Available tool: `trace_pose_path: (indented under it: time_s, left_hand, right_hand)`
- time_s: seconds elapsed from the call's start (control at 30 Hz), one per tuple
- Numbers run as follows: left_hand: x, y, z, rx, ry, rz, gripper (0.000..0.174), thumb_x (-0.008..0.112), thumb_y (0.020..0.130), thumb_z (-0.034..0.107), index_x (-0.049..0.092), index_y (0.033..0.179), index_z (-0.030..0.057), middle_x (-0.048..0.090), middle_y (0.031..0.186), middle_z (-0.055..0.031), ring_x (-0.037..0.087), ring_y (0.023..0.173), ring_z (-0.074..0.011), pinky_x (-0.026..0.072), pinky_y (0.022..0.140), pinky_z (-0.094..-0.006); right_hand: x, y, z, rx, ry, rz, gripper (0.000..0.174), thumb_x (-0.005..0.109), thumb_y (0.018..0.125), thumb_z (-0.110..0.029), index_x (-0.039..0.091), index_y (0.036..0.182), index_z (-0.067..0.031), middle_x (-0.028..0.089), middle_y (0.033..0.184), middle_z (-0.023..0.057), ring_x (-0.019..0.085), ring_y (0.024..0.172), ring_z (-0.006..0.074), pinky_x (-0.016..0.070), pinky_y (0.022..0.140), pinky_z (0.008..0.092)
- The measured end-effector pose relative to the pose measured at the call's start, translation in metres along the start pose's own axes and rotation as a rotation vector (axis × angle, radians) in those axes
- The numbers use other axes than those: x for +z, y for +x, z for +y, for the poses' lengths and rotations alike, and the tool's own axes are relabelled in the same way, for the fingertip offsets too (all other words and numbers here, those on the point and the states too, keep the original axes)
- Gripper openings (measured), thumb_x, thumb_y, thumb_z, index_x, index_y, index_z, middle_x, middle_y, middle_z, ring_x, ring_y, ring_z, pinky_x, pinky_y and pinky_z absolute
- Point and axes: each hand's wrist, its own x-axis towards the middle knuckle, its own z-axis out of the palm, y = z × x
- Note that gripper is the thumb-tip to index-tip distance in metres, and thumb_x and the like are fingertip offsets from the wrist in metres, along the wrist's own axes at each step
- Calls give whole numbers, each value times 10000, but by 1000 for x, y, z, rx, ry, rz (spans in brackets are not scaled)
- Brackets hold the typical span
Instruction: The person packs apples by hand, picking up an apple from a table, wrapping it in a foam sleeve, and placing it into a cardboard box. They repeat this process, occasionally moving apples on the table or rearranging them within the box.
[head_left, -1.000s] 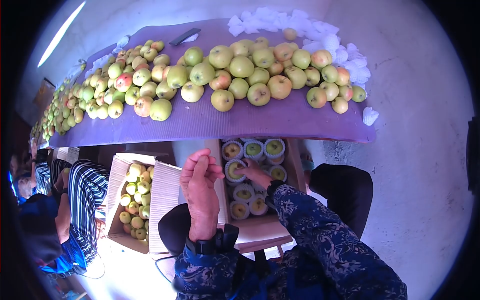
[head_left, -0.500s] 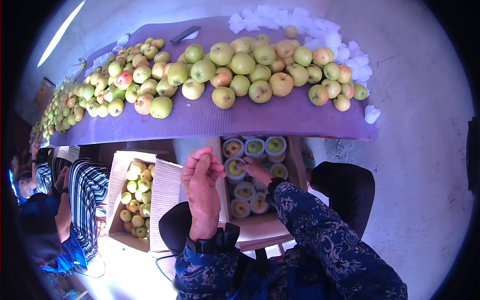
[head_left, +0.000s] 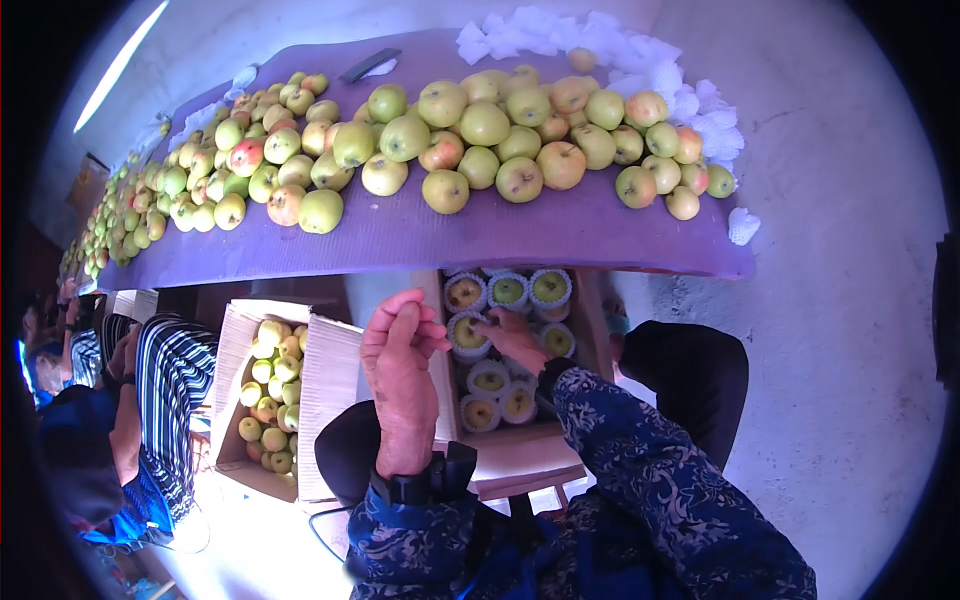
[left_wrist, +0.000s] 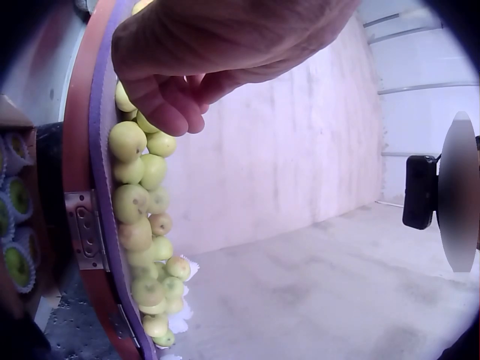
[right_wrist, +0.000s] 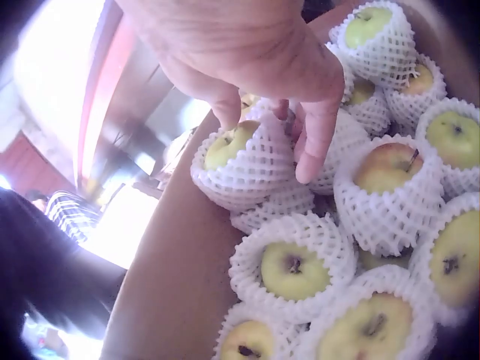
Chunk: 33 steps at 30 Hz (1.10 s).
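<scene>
While the right hand (head_left: 517, 342) reaches down into a carton (right_wrist: 161, 289), its fingers spread a little apart over an apple (right_wrist: 227, 148) in a white foam net (right_wrist: 251, 178), touching it; whether they pinch it I cannot tell. Other netted apples (right_wrist: 295, 271) sit beside and below those fingers. The left hand (head_left: 402, 370) is raised just left of them, its fingers loosely bent toward the thumb, with nothing visible in them. Beyond both sets of fingers, loose apples (head_left: 484, 124) cover much of the bench (head_left: 330, 250); left of the left fingers stands another carton (head_left: 331, 400) of apples (head_left: 275, 390).
</scene>
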Motion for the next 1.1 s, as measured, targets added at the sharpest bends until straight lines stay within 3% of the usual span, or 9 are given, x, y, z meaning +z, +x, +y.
trace_pose_path:
  time_s: [0.1,0.23,0.33,0.43,0.63,0.7,0.83,0.93,1.1]
  left_hand:
    - [4,2,-2,6,21,5,149,570,941,115,646,1049,46,641,828,-21,604,664,-90,497,589,-233]
    - [13,3,-11,9,8,-64,140,573,939,114,658,1031,51,644,811,-17,597,643,-85,487,570,-218]
    - [24,5,-20,-46,33,-170,139,571,941,121,658,1024,51,645,806,-19,601,647,-87,487,562,-217]
    - [37,3,-29,-128,94,-252,146,573,947,147,662,1005,48,645,793,-21,599,631,-91,488,538,-219]
    - [52,-3,-48,-203,301,-411,160,587,939,183,664,973,47,632,767,-16,586,616,-85,476,536,-215]
    - [54,-6,-51,-201,383,-458,164,579,941,194,656,964,52,627,765,-7,578,608,-80,464,540,-214]
    - [57,-12,-54,-242,411,-491,163,590,923,175,666,963,36,622,750,-15,575,616,-78,459,547,-207]
    - [58,-13,-58,-230,449,-521,171,592,919,179,665,965,31,620,746,-11,566,610,-73,456,549,-207]
    - [60,-16,-60,-232,468,-538,164,594,916,171,664,961,29,615,740,-1,554,607,-62,449,546,-203]
  right_hand:
    - [10,12,32,-159,-153,28,574,661,815,-407,580,1182,27,606,1184,237,578,1106,359,445,940,404]
    - [-27,-29,4,-344,-327,-77,402,678,770,-357,653,954,-1,645,1065,193,621,987,314,470,849,408]
    - [-68,-67,-35,-312,-301,-167,390,671,784,-352,639,963,-7,654,867,190,637,803,345,486,702,431]
    - [-111,-106,-51,-473,-219,-30,372,669,773,-319,653,965,0,676,865,161,656,841,328,511,745,419]
    - [-212,-167,-62,-436,-377,248,339,667,800,-297,636,1021,-42,662,882,173,647,856,334,509,767,410]
    - [-249,-171,-43,-502,-469,469,334,672,794,-285,634,1031,-53,652,943,179,628,942,344,495,821,422]
    - [-322,-184,-29,-208,-580,757,388,641,818,-231,577,1176,-93,515,1187,198,576,1041,396,457,932,480]
    - [-351,-174,-20,-10,-757,799,413,626,820,-183,555,1218,-98,445,1284,227,556,1092,413,448,966,478]
    - [-384,-139,29,-103,-776,656,448,590,805,-131,554,1251,-109,376,1390,246,536,1147,418,441,983,478]
